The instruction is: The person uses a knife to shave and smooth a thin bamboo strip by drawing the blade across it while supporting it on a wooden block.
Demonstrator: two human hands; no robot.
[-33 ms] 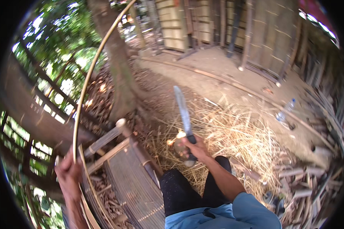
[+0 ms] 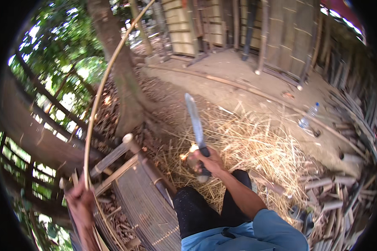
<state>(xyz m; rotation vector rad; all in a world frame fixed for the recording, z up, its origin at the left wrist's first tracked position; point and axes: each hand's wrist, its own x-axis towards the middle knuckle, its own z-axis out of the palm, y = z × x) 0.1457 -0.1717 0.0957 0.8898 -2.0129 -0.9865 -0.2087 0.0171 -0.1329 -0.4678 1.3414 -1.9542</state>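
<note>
My right hand (image 2: pixel 211 162) is wrapped round the black handle of a machete (image 2: pixel 194 119). Its broad blade points up and away from me, above a litter of pale shavings. On the left, my left hand (image 2: pixel 80 203), a little blurred, is closed on a long thin bamboo strip (image 2: pixel 97 100). The strip rises from that hand in a gentle bend past the tree, and its far end leaves the top of the view. A lower length runs back beside my left forearm. The blade and the strip are well apart.
A slatted bamboo bench (image 2: pixel 144 205) stands left of my knees. Beyond it are a tree trunk (image 2: pixel 123 83) and a wooden fence (image 2: pixel 37 138). Straw-like shavings (image 2: pixel 259 146) cover the ground ahead. To the right lie a plastic bottle (image 2: pixel 309 116), a long pole (image 2: pixel 238 85) and cut bamboo pieces (image 2: pixel 333 205).
My left hand has come slightly nearer to me along with the strip. The whole view has tilted a little; my right hand keeps its hold on the machete.
</note>
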